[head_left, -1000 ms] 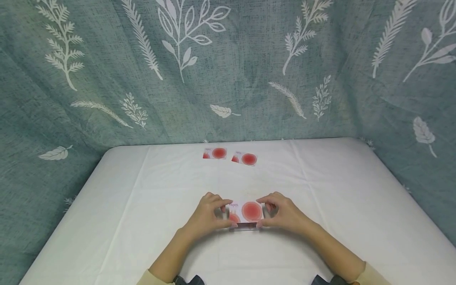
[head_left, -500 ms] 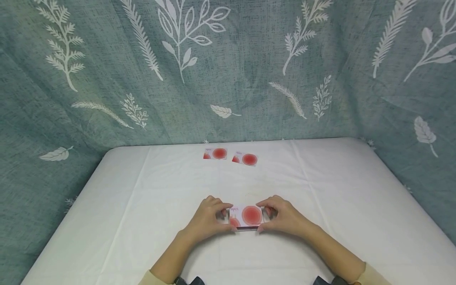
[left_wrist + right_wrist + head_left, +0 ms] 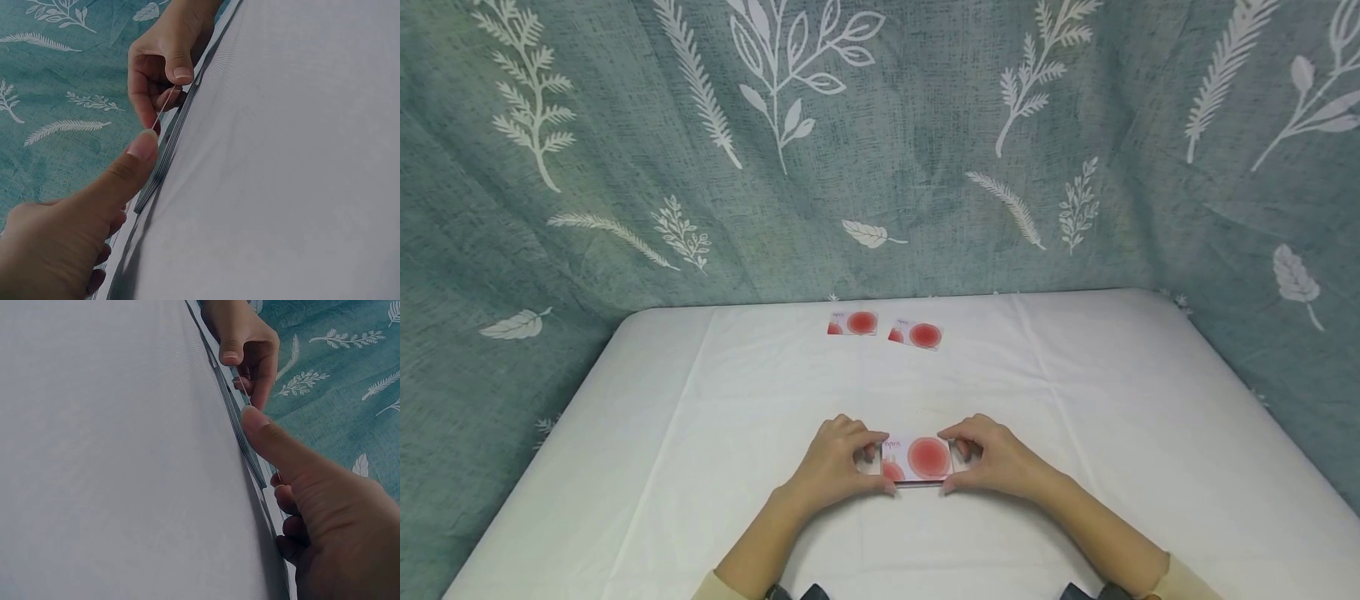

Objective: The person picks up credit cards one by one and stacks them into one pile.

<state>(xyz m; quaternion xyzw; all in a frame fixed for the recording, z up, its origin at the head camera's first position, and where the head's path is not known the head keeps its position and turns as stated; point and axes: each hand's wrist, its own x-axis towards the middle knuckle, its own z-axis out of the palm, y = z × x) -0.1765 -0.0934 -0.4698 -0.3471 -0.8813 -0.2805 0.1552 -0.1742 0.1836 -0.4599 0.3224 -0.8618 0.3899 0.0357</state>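
Card (image 3: 917,458) is over near half of table (image 3: 857,546), pinched at both ends by left hand (image 3: 842,457) and right hand (image 3: 1000,457), fingers parted only its width, probably to keep it level.

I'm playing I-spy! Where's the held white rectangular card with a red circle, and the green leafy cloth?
Held white card (image 3: 917,458): head view, on its big red circle.
Green leafy cloth (image 3: 898,162): head view, bare patch between leaves.
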